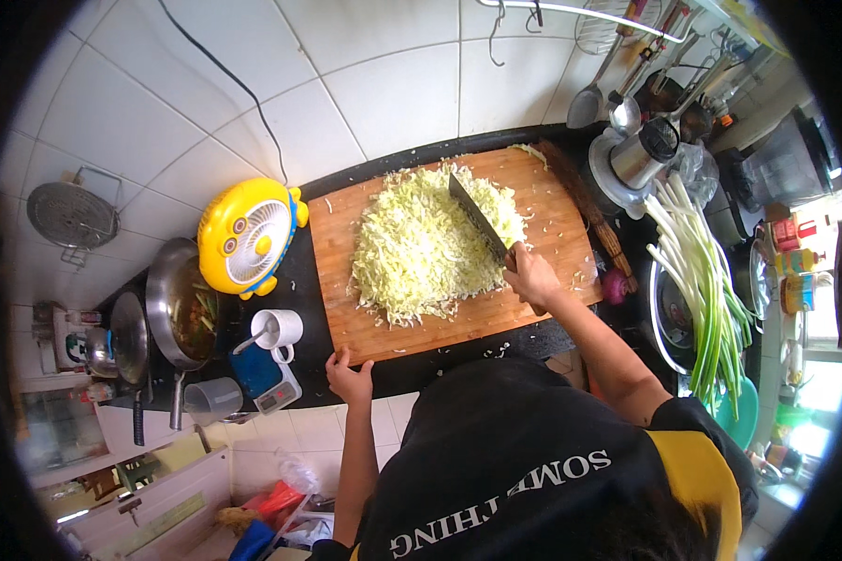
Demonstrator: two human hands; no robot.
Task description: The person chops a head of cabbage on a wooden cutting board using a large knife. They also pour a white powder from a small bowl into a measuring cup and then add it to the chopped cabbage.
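Observation:
My right hand (533,277) is closed around the handle of a cleaver (478,219). Its dark blade stands edge-down in a broad heap of finely chopped pale-green cabbage (421,245), toward the heap's right side. Beneath the heap lies a rectangular wooden cutting board (561,231), set at a slant on the black counter. My left hand (351,379) grips the board's near left corner, fingers on the edge and thumb apart. Small cabbage scraps are scattered over the board and along the counter's front edge.
Left of the board are a yellow toy-shaped fan (217,231), a white mug (281,326), a kitchen scale (278,397) and a steel wok (161,301) holding food. To the right lie a whisk brush (607,242), a red onion (614,286) and long spring onions (709,301).

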